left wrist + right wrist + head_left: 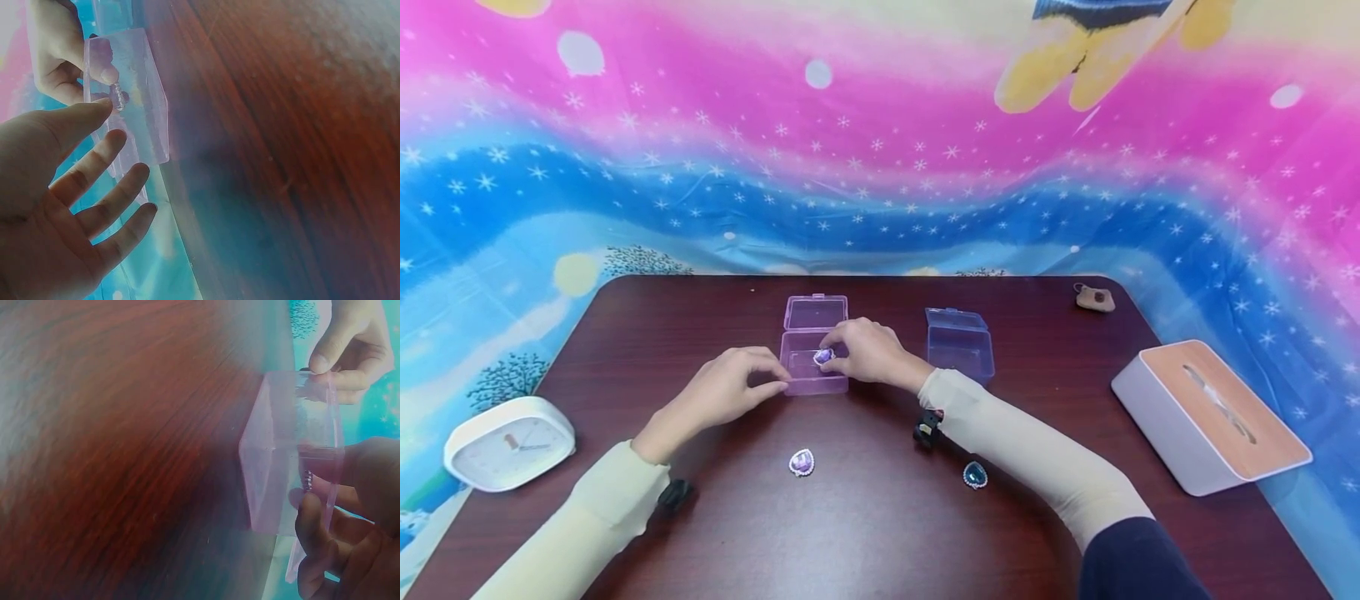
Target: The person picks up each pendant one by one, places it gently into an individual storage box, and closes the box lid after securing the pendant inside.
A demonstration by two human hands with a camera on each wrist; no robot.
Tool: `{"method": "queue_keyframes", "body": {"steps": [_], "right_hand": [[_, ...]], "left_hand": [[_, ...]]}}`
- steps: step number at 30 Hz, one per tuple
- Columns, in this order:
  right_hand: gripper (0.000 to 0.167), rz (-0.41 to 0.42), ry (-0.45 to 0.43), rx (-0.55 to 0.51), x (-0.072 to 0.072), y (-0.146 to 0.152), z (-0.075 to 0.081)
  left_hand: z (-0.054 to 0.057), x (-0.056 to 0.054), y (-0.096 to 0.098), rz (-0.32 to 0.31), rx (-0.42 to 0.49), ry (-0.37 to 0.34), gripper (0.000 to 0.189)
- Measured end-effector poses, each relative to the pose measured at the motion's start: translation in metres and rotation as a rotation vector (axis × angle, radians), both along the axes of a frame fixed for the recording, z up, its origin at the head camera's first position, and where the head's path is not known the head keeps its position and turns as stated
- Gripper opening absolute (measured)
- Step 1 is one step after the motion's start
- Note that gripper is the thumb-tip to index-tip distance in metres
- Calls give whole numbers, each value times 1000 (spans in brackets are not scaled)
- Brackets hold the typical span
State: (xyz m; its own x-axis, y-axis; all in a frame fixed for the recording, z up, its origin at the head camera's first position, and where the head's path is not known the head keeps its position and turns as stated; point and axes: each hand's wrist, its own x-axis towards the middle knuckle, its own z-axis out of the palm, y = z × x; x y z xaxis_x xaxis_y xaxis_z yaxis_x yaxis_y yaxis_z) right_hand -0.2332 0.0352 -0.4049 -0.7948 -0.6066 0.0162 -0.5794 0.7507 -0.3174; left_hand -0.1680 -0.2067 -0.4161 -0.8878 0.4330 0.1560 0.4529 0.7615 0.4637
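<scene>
A clear pink plastic box [814, 385] stands on the table with its lid [816, 313] tipped back. Inside it, my right hand [872, 353] pinches a purple gem with a sparkling rim [823, 356] between thumb and fingers. My left hand [726, 387] is at the box's left side, its fingertips at the wall; in the left wrist view its fingers [115, 203] are spread and fairly straight. Through the pink wall the gem's beaded rim [307, 480] shows at the right fingertips. A second, pink-purple heart-shaped gem [802, 462] lies in front of the box.
A clear blue box [960, 350] with its lid raised stands to the right. Near the right forearm lies a dark teal gem [975, 475]. A white clock [510, 443], a tissue box [1210, 417] and a small beige pouch [1095, 298] sit toward the table's sides.
</scene>
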Motion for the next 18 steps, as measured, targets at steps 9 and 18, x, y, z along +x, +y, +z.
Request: {"method": "queue_keyframes", "body": {"steps": [9, 18], "right_hand": [[31, -23, -45, 21, 1, -3, -1], [32, -73, -63, 81, 0, -6, 3]], "left_hand": [[-1, 1, 0, 11, 4, -18, 6], [0, 1, 1, 15, 2, -10, 6]]}}
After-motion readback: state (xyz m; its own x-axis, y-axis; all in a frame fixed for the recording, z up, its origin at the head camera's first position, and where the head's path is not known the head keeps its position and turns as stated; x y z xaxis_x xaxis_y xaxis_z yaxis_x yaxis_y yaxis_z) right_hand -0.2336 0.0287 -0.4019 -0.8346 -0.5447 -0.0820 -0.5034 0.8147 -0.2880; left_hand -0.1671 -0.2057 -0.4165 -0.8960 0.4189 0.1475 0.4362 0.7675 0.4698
